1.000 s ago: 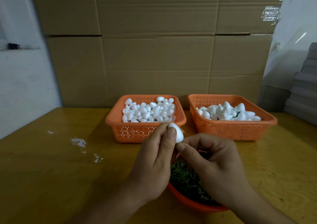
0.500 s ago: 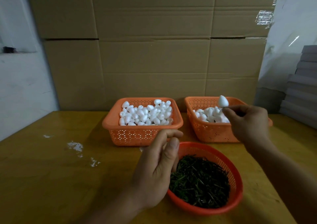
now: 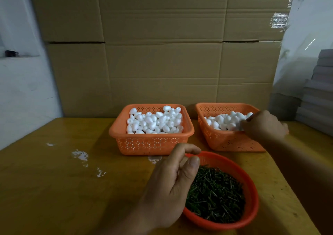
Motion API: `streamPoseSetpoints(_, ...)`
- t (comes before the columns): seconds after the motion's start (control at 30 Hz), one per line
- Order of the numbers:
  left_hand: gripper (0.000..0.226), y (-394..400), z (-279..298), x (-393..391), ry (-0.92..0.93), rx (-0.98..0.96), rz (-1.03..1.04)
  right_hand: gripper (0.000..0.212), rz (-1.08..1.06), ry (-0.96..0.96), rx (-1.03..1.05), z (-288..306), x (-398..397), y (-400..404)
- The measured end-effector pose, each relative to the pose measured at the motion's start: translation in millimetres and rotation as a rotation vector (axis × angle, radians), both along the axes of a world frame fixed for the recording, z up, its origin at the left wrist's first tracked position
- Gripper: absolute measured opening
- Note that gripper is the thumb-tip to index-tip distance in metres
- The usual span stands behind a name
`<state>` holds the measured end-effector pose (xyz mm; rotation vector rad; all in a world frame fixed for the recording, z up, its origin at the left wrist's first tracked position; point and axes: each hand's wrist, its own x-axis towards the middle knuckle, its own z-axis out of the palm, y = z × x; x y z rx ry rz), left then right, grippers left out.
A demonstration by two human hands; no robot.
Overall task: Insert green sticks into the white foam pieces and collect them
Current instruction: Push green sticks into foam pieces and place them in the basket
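The cardboard wall (image 3: pixel 162 54) at the back is easily the biggest thing, with the yellow surface (image 3: pixel 54 180) spread out in front of it, and everything else can be placed from the round red basket (image 3: pixel 252 189) near the front edge. That one is kept closest, probably so the green sticks (image 3: pixel 214 193) heaped in it can be grabbed without a reach. Behind it and a bit left, the left orange basket (image 3: pixel 151 144) is packed with white foam pieces (image 3: pixel 155 121), presumably the untouched stock. Behind it and to the right, the right orange basket (image 3: pixel 225 142) is filled less, so it's likely where finished ones get collected (image 3: pixel 223 121). The right hand (image 3: pixel 264 124) is lowered into that basket's near corner, fingers curled down among the pieces; whether anything is actually being pinched can't be told, since the fingertips are buried. The left hand (image 3: pixel 173 180) is held over the round basket's left rim, thumb and fingers loosely curved with nothing between them, probably parked there ready for the next stick. A few white scuffs (image 3: pixel 81 155) are scattered off to the left.
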<state>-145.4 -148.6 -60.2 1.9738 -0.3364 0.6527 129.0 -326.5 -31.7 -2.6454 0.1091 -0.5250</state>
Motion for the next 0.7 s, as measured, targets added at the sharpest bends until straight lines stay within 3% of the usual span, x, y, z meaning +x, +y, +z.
streamPoseSetpoints(0.13, 0.044, 2, -1, 1, -0.078, 0.07, 0.08, 0.029, -0.004, 0.059, -0.052, 2, 5, 3)
streamPoseSetpoints(0.37, 0.032, 4, -4, 4, -0.087, 0.103, 0.104, 0.04, 0.082, -0.133, 0.02, -5, -2, -1)
streamPoseSetpoints(0.57, 0.027, 7, -9, 7, -0.094, 0.119, 0.18, 0.021, 0.312, -0.236, 0.331, 7, -51, 1)
streamPoseSetpoints(0.7, 0.03, 7, -9, 10, -0.107, 0.139, 0.189, 0.019, 0.563, -0.168, 0.556, 19, -109, 8)
